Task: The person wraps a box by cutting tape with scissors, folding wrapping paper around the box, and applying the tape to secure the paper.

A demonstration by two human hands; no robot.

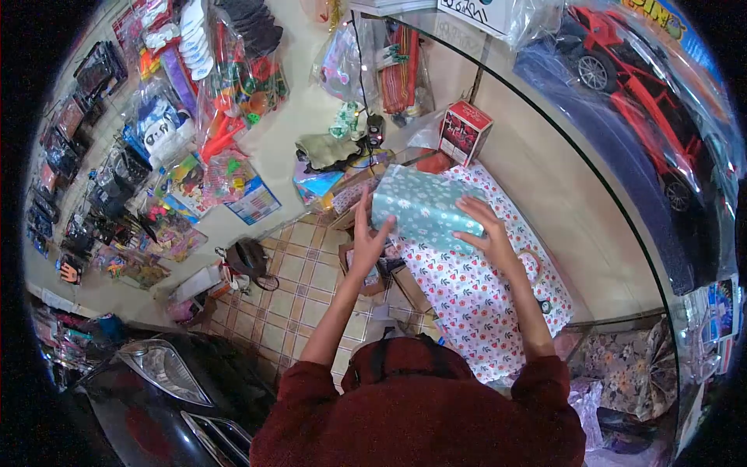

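A box wrapped in teal paper with white flowers (424, 206) is between my two hands, over a sheet of white floral wrapping paper (459, 303). My left hand (369, 232) holds its left end, with the fingers along the side and the thumb near the front corner. At the right end, my right hand (490, 229) grips it, fingers spread over the top and thumb lower on the front. A roll of tape (531, 267) lies on the white paper beside my right forearm. The underside of the box is hidden.
Behind the box stands a red and white carton (464, 132). A glass edge (580, 159) curves along the right, with a boxed red toy car (642, 109) beyond it. A dark toy vehicle (167, 397) stands at lower left. Packaged goods (159, 128) hang on the left wall.
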